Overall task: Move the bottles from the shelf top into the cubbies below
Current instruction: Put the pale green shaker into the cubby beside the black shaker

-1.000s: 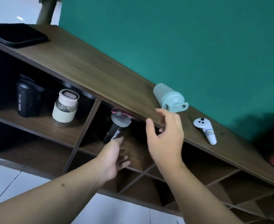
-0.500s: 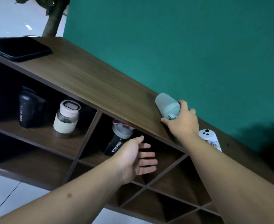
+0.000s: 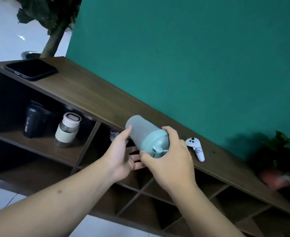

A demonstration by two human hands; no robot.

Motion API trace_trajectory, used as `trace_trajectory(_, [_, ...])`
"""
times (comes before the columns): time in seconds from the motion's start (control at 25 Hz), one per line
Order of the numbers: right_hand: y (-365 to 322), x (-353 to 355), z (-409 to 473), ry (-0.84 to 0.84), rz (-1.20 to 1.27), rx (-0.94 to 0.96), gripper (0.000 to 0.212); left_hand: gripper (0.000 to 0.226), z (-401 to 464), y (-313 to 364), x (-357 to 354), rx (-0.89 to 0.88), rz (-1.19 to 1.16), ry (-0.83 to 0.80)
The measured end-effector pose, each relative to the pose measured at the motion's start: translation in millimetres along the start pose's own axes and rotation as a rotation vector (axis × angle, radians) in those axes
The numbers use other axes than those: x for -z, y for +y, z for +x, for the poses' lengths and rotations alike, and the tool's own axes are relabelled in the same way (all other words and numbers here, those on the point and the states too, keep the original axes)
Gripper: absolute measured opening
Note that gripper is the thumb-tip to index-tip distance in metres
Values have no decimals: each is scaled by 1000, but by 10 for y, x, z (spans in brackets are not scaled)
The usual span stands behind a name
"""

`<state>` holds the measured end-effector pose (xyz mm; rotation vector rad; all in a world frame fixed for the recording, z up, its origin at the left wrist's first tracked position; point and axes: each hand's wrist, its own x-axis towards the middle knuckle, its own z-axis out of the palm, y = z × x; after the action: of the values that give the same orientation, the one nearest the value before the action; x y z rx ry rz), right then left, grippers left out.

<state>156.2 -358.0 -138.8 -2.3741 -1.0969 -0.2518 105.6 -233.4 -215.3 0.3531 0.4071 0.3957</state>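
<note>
A pale green bottle (image 3: pixel 144 132) with a looped lid is off the wooden shelf top (image 3: pixel 89 93) and held in the air in front of the shelf's edge. My right hand (image 3: pixel 171 156) grips its lid end. My left hand (image 3: pixel 123 154) cups the bottle's body from below and from the left. In the upper left cubby stand a black sport bottle (image 3: pixel 32 120) and a glass bottle (image 3: pixel 68 129) with a cream sleeve and cap. A shaker bottle (image 3: pixel 114 134) in the neighbouring cubby is mostly hidden behind my left hand.
A black phone (image 3: pixel 31 69) lies at the shelf top's left end. A white controller (image 3: pixel 196 147) lies on the top just right of my hands. A potted plant (image 3: pixel 284 161) stands at the right, and a tree trunk (image 3: pixel 51 41) behind the shelf's left end. Lower cubbies (image 3: pixel 140 207) are open.
My right hand lifted the green bottle off the shelf top and brought it forward. My left hand rose from the cubby front to the bottle's body. The view tilted upward.
</note>
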Motion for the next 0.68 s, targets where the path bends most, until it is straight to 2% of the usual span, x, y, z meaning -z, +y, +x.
trace_trajectory(0.16, [234,-171,-393,-114,-10,-113,93,51,-80,-331,183,55,63,130])
trace_trajectory(0.32, [509,-626,-503,-85,24,-152,94,47,147,-622,541,119,106,263])
trace_trajectory(0.44, [678,-1033,-509,-81,58,-145,87,47,419,-753,708,78,102,383])
trace_trajectory(0.56, [848,-1422,-357,-73,123,-152,80,57,766,-855,827,132,100,389])
trace_trajectory(0.68, [1007,-1724,-15,-35,181,-191,73,51,972,-837,855,102,138,424])
